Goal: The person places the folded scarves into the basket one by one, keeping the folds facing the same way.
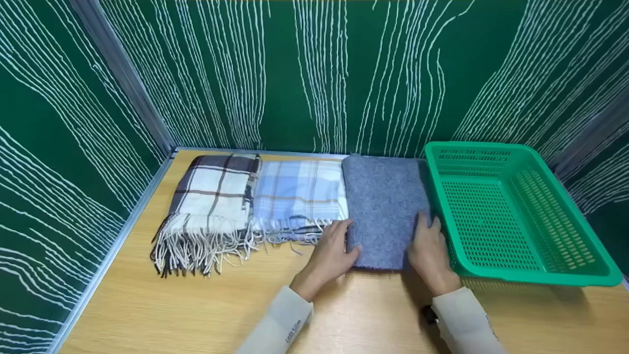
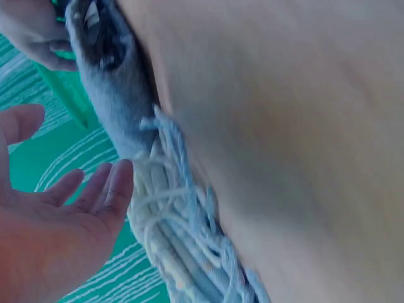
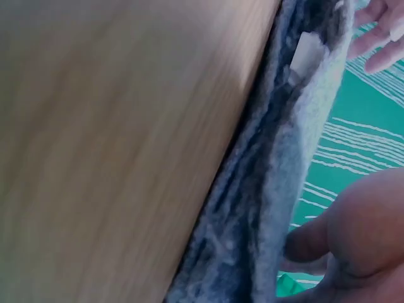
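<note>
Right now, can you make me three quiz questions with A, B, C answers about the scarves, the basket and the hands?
1. Where is the green basket?
A. Right of the grey scarf
B. Left of the brown checked scarf
C. On top of the scarves

2. How many folded scarves lie on the table?
A. One
B. Three
C. Five

3. What is inside the basket?
A. A scarf
B. A ball
C. Nothing that shows

Answers:
1. A, the basket sits at the grey scarf's right edge.
2. B, the brown checked one, the light blue checked scarf and the grey one lie side by side.
3. C, only its bare mesh floor shows, while the left hand and right hand rest at the grey scarf's two sides.
</note>
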Available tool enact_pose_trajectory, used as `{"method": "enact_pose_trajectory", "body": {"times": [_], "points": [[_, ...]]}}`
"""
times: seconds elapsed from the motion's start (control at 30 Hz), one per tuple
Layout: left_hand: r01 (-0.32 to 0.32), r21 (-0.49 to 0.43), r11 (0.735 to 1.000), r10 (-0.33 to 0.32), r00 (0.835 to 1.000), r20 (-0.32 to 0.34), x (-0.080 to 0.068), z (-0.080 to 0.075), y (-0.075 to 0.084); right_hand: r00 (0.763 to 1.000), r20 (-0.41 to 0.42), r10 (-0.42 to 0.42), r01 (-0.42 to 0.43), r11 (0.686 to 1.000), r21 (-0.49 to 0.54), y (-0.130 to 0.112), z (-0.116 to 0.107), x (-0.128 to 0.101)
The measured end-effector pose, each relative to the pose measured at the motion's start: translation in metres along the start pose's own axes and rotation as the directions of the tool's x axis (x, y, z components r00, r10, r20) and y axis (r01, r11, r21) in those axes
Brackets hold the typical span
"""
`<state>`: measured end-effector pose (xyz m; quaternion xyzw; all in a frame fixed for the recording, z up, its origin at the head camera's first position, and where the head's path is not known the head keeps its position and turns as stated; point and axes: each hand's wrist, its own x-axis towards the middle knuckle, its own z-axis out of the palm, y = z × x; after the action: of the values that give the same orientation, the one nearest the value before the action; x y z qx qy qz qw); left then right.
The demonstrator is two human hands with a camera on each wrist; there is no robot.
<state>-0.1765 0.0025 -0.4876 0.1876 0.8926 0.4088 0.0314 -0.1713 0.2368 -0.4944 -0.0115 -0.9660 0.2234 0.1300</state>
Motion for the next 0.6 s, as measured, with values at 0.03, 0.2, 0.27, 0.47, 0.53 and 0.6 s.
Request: {"method": "enact_pose_trajectory", "body": {"times": [0.03, 0.2, 0.27, 0.47, 0.53, 0.6], "points": [[0.0, -0.006, 1.0, 0.0, 1.0, 0.004, 0.0, 0.002, 0.0, 1.0, -0.005, -0.003, 0.003, 1.0, 0.002, 0.001, 0.0, 0.0], [0.049, -0.075, 0.996, -0.046, 0.998, 0.037, 0.002, 0.009, -0.001, 0.999, 0.032, 0.032, -0.033, 0.999, 0.032, 0.002, -0.003, 0.003], [0.076, -0.093, 0.993, -0.071, 0.996, 0.057, 0.004, 0.01, 0.0, 0.996, 0.063, 0.059, -0.061, 0.997, 0.037, 0.002, -0.004, 0.005], [0.144, -0.16, 0.977, -0.129, 0.987, 0.097, 0.009, 0.01, 0.003, 0.982, 0.136, 0.133, -0.139, 0.99, 0.029, 0.003, -0.008, 0.011], [0.165, -0.192, 0.968, -0.147, 0.984, 0.104, 0.01, 0.01, 0.002, 0.978, 0.145, 0.15, -0.156, 0.987, 0.034, 0.004, -0.009, 0.013], [0.183, -0.219, 0.958, -0.163, 0.981, 0.109, 0.01, 0.009, 0.002, 0.977, 0.145, 0.154, -0.161, 0.986, 0.042, 0.005, -0.009, 0.014]]}}
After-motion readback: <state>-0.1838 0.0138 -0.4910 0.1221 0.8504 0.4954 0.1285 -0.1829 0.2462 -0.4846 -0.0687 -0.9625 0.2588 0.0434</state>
